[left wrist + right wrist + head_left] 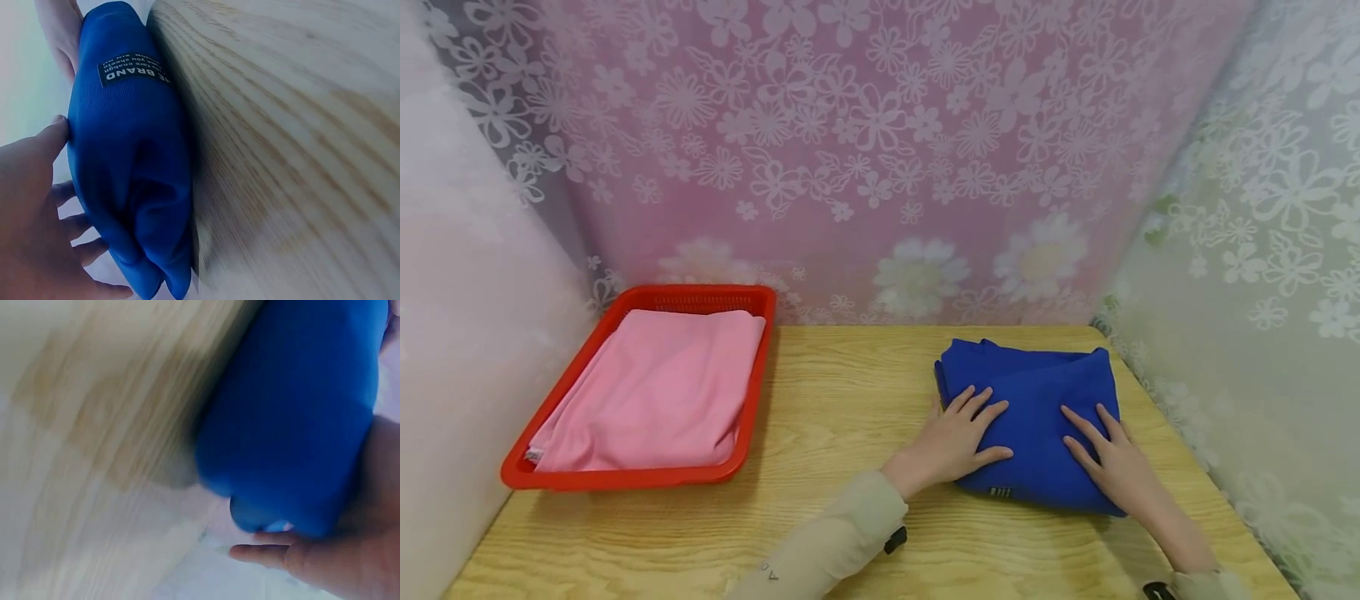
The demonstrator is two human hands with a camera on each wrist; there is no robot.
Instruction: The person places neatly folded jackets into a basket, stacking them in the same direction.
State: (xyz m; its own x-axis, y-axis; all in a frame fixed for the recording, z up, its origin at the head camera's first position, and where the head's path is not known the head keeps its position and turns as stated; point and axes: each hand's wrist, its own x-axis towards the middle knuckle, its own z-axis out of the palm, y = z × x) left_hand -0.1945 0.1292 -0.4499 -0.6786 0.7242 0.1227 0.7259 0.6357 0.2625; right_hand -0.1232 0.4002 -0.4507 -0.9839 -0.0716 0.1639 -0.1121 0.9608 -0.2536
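Observation:
A blue garment (1037,417), folded into a thick bundle, lies on the right part of the wooden table. My left hand (955,442) rests on its left side with the fingers spread. On the right side lies my right hand (1116,462), its fingers stretched over the cloth. The left wrist view shows the folded edge of the blue garment (131,144) with a dark label (134,69) bearing white letters. In the right wrist view, the right hand (337,562) is beside the rounded end of the bundle (287,425).
At the left of the table (842,400) stands a red plastic basket (625,479) holding folded pink cloth (662,392). A flower-patterned pink curtain (850,167) hangs behind the table, and pale patterned curtains (1262,292) flank it.

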